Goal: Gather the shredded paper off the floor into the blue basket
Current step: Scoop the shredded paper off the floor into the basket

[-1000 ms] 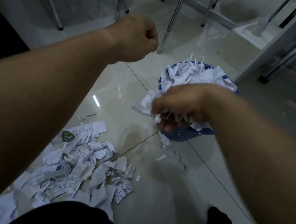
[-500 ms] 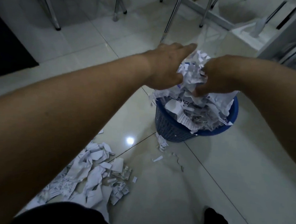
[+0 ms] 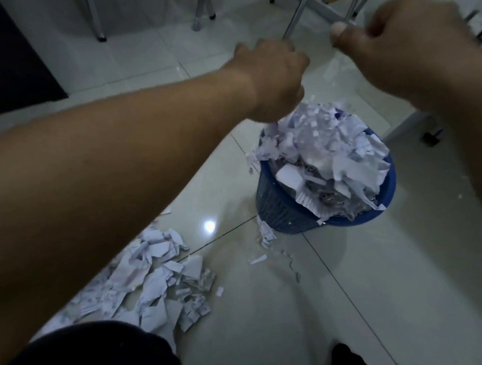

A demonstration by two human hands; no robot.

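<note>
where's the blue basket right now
Head view, right of centre: the basket stands on the floor, heaped with paper, just below the left hand; the loose pile lies at its lower left.

blue basket (image 3: 286, 211) overfull; shredded paper (image 3: 152, 284) heaped left.

Most likely an office or classroom. Glossy, pale tiled floor (image 3: 369, 291) with thin dark joints. Chrome tube legs (image 3: 89, 6) of chairs or benches along the far side, and a white furniture frame (image 3: 403, 126) at the right. A blue mesh basket (image 3: 283, 211) heaped with shredded paper (image 3: 336, 149), print on some scraps, more lying loose on the tiles.
</note>
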